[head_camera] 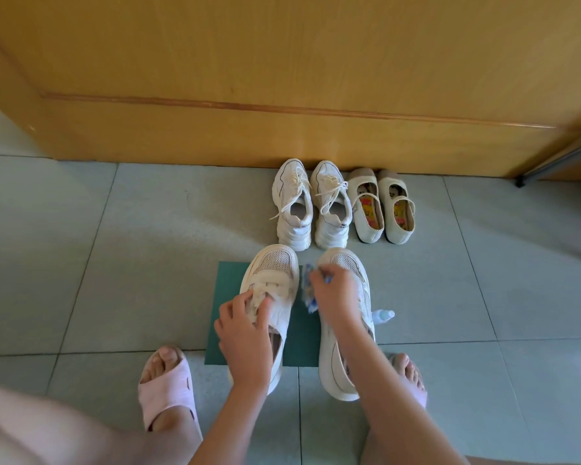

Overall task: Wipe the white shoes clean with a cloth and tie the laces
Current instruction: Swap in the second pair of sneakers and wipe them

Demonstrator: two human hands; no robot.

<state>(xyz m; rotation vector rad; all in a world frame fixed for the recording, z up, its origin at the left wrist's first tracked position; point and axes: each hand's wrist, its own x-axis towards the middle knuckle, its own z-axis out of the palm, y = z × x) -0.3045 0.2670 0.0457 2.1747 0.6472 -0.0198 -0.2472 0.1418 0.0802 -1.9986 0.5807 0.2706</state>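
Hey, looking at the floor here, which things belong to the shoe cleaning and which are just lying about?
Job:
left white shoe, laces gripped by left hand
right white shoe
cloth held in right hand
green mat under both
likely the small bottle beside it

Lying about:
laced white sneakers by the door
cream strap shoes beside them
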